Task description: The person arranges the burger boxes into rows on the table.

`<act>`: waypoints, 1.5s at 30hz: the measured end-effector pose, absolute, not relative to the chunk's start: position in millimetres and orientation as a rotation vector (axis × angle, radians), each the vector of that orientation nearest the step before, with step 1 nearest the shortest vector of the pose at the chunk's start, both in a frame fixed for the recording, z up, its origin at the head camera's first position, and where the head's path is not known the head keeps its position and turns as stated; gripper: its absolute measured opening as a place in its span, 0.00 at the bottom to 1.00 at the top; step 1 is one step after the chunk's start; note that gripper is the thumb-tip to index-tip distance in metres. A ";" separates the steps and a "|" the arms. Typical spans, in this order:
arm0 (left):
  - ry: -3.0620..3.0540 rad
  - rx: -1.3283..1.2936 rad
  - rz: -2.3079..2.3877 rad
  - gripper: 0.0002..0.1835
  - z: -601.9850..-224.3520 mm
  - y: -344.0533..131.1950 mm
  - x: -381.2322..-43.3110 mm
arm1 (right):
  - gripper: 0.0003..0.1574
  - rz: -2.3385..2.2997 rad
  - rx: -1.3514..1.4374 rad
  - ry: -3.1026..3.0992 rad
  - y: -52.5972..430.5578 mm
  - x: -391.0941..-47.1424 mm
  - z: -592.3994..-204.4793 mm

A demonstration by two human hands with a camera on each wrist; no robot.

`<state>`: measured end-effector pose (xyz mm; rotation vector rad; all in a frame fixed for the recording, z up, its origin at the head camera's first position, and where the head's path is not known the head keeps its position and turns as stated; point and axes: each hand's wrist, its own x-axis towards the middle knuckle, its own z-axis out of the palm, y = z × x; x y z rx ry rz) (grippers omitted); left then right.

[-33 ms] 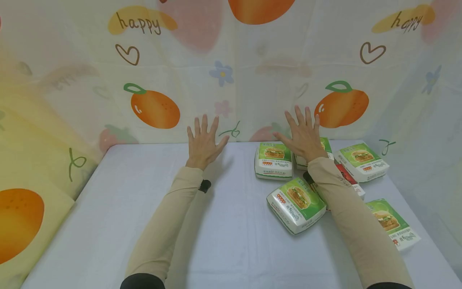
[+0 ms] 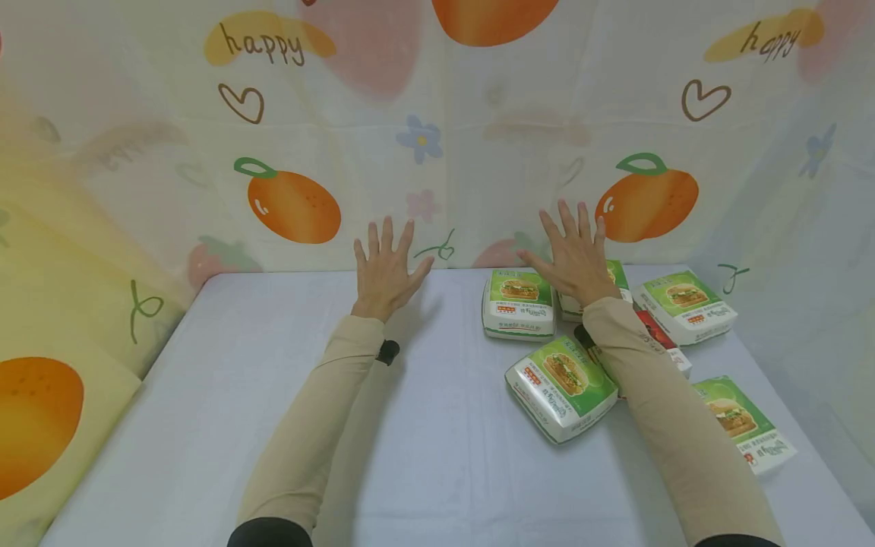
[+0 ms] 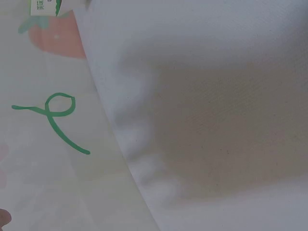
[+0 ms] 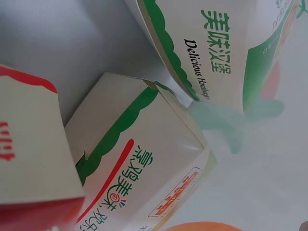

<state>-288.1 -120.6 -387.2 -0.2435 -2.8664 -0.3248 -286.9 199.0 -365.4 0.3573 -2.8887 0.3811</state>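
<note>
Both hands are held up above the far part of the table, fingers straight and spread, backs toward the head camera. My left hand [image 2: 386,277] holds nothing; only its shadow and a fingertip [image 3: 4,218] show in the left wrist view. Over the group of burger boxes is my right hand [image 2: 576,260], also holding nothing. It partly hides a green-and-white burger box [image 2: 618,279]. Left of that box sits another burger box [image 2: 518,304], and a tilted burger box [image 2: 563,387] lies nearer. The right forearm partly covers a red-and-white box [image 4: 33,144].
A burger box [image 2: 686,306] stands at the far right, and a further burger box [image 2: 747,429] lies near the right edge. The white-covered table [image 2: 424,425] meets a fruit-patterned cloth [image 2: 478,175] at the back. More cloth hangs at the left and right.
</note>
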 end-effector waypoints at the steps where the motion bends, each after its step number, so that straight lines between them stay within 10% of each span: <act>1: -2.865 -0.244 -0.324 0.40 -387.0 -120.7 -288.2 | 0.55 0.383 0.357 -2.890 199.3 -286.8 -365.3; 45: -2.896 -0.288 -0.300 0.41 -390.9 -93.5 -281.0 | 0.53 0.502 0.503 -3.052 206.4 -272.8 -359.2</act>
